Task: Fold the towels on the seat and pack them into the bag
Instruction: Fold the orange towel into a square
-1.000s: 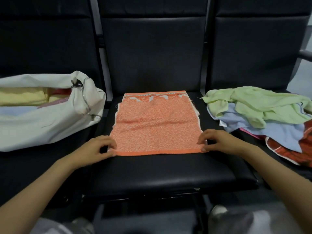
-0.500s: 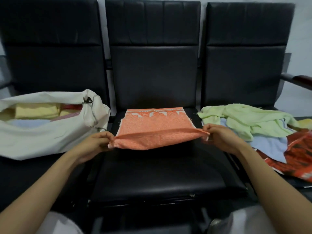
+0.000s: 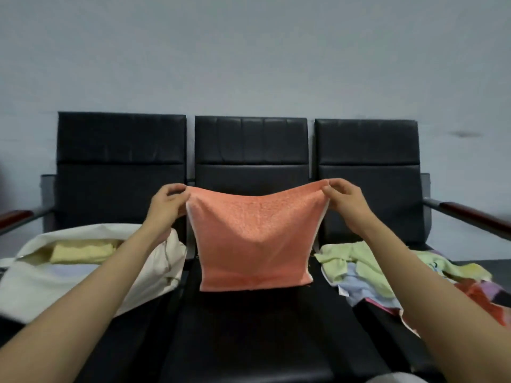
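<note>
Up it is coming: the orange terry towel (image 3: 254,239), which 1 second ago was lying flat on the black padded middle seat (image 3: 249,327), is now hanging in the air in front of the backrest, its lower edge sitting right at the cushion, though whether it is touching I cannot tell. The left hand (image 3: 168,201) is pinching the upper left corner between thumb and fingertips, and the right hand (image 3: 345,201) is pinching the upper right corner the same way, so the top edge is sagging a little between them. Half a second ago only the near hem was rising; now the whole cloth is hanging upright, and that is looking like the start of the next fold, not packing yet. On the left seat the cream canvas bag (image 3: 83,286) is lying open on its side with a folded pale yellow towel (image 3: 83,251) showing inside. On the right seat a loose heap is waiting, with a crumpled light green towel (image 3: 356,258) on top, so plenty of folding is remaining.
</note>
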A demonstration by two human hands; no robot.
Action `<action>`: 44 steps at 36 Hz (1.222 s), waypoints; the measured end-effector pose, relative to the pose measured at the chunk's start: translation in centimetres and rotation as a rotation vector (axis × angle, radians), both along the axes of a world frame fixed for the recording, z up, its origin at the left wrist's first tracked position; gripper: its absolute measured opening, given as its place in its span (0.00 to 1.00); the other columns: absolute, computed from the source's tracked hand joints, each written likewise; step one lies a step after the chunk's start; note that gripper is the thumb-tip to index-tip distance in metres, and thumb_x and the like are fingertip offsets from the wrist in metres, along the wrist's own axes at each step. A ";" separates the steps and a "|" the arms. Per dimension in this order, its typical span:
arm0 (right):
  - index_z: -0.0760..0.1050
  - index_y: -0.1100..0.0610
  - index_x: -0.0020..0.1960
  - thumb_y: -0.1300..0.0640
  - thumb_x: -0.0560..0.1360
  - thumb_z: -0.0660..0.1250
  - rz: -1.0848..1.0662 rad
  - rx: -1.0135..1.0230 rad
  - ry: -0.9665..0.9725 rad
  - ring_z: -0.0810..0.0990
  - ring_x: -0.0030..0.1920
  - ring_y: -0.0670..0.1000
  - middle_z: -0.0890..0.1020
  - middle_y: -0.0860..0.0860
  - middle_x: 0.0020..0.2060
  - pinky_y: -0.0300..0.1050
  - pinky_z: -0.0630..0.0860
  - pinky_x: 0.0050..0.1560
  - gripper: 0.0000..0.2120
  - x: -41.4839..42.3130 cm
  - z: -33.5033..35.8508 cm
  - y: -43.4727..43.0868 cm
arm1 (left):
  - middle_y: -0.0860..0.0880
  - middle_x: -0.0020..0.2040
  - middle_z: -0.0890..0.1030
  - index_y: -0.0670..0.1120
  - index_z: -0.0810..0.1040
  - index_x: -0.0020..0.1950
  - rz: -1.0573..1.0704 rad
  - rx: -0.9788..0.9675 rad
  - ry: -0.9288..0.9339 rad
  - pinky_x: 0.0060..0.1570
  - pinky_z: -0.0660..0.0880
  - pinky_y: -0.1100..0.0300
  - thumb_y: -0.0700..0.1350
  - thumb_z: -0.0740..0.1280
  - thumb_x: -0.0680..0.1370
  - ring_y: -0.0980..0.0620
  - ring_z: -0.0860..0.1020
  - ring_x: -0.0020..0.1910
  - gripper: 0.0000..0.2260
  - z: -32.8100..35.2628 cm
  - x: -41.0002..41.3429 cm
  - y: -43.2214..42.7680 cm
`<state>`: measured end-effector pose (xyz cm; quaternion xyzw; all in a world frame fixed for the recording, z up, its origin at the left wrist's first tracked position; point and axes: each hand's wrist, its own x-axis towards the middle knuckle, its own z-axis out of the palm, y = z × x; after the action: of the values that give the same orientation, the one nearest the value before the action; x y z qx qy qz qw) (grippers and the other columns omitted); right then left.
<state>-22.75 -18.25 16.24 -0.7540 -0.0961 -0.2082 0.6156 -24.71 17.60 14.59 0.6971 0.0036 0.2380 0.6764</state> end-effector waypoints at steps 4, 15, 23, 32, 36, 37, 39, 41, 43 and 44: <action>0.72 0.47 0.52 0.56 0.79 0.64 -0.024 0.007 -0.090 0.77 0.43 0.48 0.78 0.51 0.48 0.45 0.75 0.42 0.05 -2.3 3.7 0.2 | 0.50 0.44 0.76 0.49 0.70 0.47 0.113 -0.076 -0.102 0.39 0.76 0.59 0.41 0.69 0.78 0.53 0.77 0.40 0.08 3.7 -1.6 0.4; 0.69 0.55 0.56 0.60 0.81 0.60 -0.007 0.047 -0.082 0.74 0.41 0.46 0.75 0.50 0.45 0.42 0.72 0.41 0.04 -4.7 6.2 0.4 | 0.49 0.41 0.77 0.48 0.74 0.46 0.005 0.088 -0.090 0.29 0.71 0.60 0.41 0.70 0.77 0.53 0.75 0.34 0.05 6.7 -5.6 2.5; 0.78 0.53 0.37 0.69 0.73 0.57 -0.108 -0.299 0.271 0.74 0.37 0.51 0.78 0.52 0.35 0.47 0.72 0.39 0.17 0.5 -5.6 -0.1 | 0.42 0.38 0.77 0.45 0.74 0.41 -0.037 0.310 0.263 0.30 0.71 0.60 0.34 0.66 0.77 0.48 0.74 0.35 0.07 -5.9 -1.1 2.4; 0.79 0.58 0.44 0.69 0.75 0.63 -0.033 -0.261 0.534 0.78 0.39 0.53 0.79 0.57 0.38 0.50 0.80 0.41 0.09 3.8 -16.5 -0.6 | 0.41 0.43 0.81 0.40 0.80 0.52 -0.069 0.279 0.545 0.34 0.75 0.60 0.34 0.65 0.76 0.49 0.77 0.36 0.07 -14.7 3.0 0.0; 0.79 0.60 0.47 0.70 0.76 0.60 -0.070 -0.245 0.449 0.73 0.30 0.50 0.75 0.55 0.31 0.38 0.71 0.25 0.11 6.6 -15.2 -0.2 | 0.45 0.37 0.80 0.46 0.80 0.54 -0.052 0.319 0.480 0.31 0.71 0.61 0.35 0.67 0.74 0.49 0.75 0.33 0.11 -13.2 6.4 0.8; 0.79 0.60 0.47 0.70 0.76 0.60 -0.070 -0.239 0.422 0.73 0.30 0.49 0.74 0.54 0.31 0.37 0.70 0.24 0.10 7.6 -14.5 -0.1 | 0.44 0.39 0.81 0.47 0.80 0.54 -0.029 0.318 0.451 0.32 0.72 0.60 0.36 0.68 0.74 0.49 0.76 0.33 0.11 -12.7 7.6 1.2; 0.80 0.60 0.48 0.69 0.76 0.61 -0.049 -0.252 0.396 0.75 0.31 0.49 0.76 0.53 0.32 0.37 0.72 0.26 0.10 9.9 -13.6 0.0 | 0.44 0.46 0.82 0.47 0.80 0.54 0.024 0.309 0.398 0.39 0.76 0.57 0.36 0.68 0.75 0.48 0.79 0.40 0.10 -11.9 10.1 1.7; 0.81 0.58 0.46 0.68 0.75 0.63 -0.042 -0.298 0.407 0.77 0.34 0.51 0.78 0.53 0.35 0.40 0.74 0.30 0.10 12.7 -13.9 0.2 | 0.46 0.49 0.81 0.45 0.81 0.55 0.056 0.352 0.389 0.45 0.76 0.57 0.37 0.68 0.75 0.48 0.80 0.46 0.10 -12.1 12.8 1.7; 0.81 0.54 0.42 0.67 0.74 0.63 -0.065 -0.379 0.426 0.78 0.38 0.51 0.80 0.51 0.37 0.41 0.74 0.35 0.11 15.5 -15.3 0.7 | 0.45 0.52 0.82 0.44 0.81 0.56 0.053 0.433 0.445 0.53 0.76 0.55 0.38 0.68 0.76 0.47 0.79 0.51 0.10 -13.8 15.3 1.5; 0.80 0.53 0.41 0.67 0.74 0.63 -0.075 -0.427 0.440 0.78 0.41 0.51 0.80 0.50 0.38 0.41 0.73 0.38 0.12 16.7 -16.4 0.9 | 0.44 0.54 0.82 0.43 0.82 0.57 0.043 0.473 0.485 0.57 0.75 0.55 0.39 0.68 0.76 0.46 0.79 0.53 0.10 -15.0 16.6 1.3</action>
<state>-6.02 -17.34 -0.18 -0.8962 0.0255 -0.0376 0.4413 -8.09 18.91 -0.38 0.8706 0.1238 0.0738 0.4704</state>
